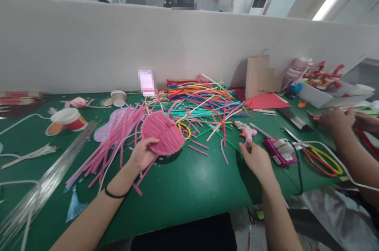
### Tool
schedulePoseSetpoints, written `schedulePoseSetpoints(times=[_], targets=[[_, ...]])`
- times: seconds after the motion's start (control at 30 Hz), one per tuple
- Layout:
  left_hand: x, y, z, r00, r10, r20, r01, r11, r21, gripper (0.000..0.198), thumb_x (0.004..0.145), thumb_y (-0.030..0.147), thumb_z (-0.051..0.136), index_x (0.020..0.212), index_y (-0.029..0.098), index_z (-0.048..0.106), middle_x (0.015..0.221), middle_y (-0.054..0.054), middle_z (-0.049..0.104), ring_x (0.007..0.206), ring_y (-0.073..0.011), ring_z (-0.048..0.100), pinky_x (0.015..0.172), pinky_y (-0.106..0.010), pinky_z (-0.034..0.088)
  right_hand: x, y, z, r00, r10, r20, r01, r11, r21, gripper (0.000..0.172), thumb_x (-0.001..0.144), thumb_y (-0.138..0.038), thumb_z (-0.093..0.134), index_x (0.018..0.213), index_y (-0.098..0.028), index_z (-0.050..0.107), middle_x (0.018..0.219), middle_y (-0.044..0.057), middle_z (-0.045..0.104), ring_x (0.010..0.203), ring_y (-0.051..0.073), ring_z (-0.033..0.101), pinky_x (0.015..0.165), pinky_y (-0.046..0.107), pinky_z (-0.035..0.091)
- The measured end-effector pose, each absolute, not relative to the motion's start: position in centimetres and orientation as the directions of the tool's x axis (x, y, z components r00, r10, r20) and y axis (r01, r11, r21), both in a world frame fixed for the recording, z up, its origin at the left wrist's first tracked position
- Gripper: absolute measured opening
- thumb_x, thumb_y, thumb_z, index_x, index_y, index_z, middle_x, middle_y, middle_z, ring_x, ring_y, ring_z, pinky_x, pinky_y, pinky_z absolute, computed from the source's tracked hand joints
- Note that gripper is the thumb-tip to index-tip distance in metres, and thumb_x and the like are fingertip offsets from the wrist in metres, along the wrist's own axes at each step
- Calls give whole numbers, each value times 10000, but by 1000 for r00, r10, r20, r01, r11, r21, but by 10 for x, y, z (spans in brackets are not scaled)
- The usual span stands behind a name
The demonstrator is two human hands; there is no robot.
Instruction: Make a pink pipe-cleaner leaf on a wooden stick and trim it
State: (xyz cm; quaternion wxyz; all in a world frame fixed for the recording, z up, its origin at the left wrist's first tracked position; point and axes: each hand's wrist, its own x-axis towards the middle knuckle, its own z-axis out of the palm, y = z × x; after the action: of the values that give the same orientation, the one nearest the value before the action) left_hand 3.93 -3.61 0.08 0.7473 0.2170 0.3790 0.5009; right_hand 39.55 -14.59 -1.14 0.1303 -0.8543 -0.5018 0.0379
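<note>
My left hand [144, 154] grips the lower left edge of a round pink piece [164, 132] built of side-by-side fuzzy strips, above the green table [195, 188]. Over on the right, my right hand [255, 155] pinches a small pale pink piece [250, 133] near the table surface. Loose pink fuzzy stems [111, 146] lie left of the round piece, partly over a lilac shape [103, 129]. Behind the round piece spreads a pile of multicoloured stems [201, 97].
A magenta power strip [276, 152] with plugs and cables and long scissors [324, 160] lie right of my right hand. Another person's hands [337, 120] work at the far right. A paper cup [69, 118] and thin wires [50, 176] are on the left.
</note>
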Motion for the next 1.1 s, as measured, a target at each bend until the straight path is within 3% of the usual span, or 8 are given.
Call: schedulePoseSetpoints(times=[0.3,0.47,0.57,0.63,0.7,0.83,0.97,1.1], targets=[[43,-41,7,215,903,-372,-580,425,695,215,657,-21,577,779,119,686,759,-69,751,737,-231,725,721,-326,610,381,-143,3,559,821,116,728,-419,-542,499,838,-482,462,1126,-115,639,699,71,653,639,212,603,593,292,392],[39,-45,17,216,879,-425,-565,468,680,183,726,72,627,888,115,700,826,-105,757,767,-264,731,709,-351,611,353,-130,61,539,730,420,649,-42,-760,412,842,-490,530,1084,-188,674,810,51,671,664,165,579,622,284,442],[33,-46,28,233,848,-476,-573,515,637,114,776,152,626,860,115,694,783,-115,751,681,-268,727,644,-364,612,350,-124,83,697,433,572,532,225,-817,331,870,-433,495,1049,-191,634,814,29,610,668,143,551,608,270,444],[31,-46,33,239,833,-499,-586,534,610,105,802,186,612,837,121,686,738,-106,743,615,-255,717,598,-354,607,348,-121,82,785,334,522,412,350,-842,283,877,-389,464,1037,-197,598,803,15,569,666,131,545,602,257,445],[30,-46,34,251,813,-525,-583,560,589,116,814,197,601,835,117,681,701,-104,734,576,-245,707,569,-341,601,342,-115,73,776,494,392,213,380,-900,255,855,-381,502,1006,-198,598,799,13,570,670,123,556,591,238,448],[32,-49,28,299,766,-569,-532,628,568,130,804,197,612,863,107,684,653,-113,719,560,-252,701,535,-325,589,314,-103,54,379,923,62,-314,192,-930,335,769,-406,669,1036,-204,658,913,41,664,749,134,601,593,219,468],[35,-55,23,373,713,-594,-421,700,576,129,782,172,642,880,105,693,664,-126,725,554,-255,699,552,-330,588,286,-98,50,110,994,-5,-497,51,-866,327,756,-440,711,976,-198,708,842,32,699,726,127,613,623,225,490],[36,-58,22,438,699,-565,-394,715,578,193,775,152,641,949,91,697,666,-127,725,573,-271,705,604,-358,593,277,-97,44,120,993,-4,-516,59,-854,192,669,-301,813,790,-193,711,698,-5,684,653,99,608,642,212,494]])
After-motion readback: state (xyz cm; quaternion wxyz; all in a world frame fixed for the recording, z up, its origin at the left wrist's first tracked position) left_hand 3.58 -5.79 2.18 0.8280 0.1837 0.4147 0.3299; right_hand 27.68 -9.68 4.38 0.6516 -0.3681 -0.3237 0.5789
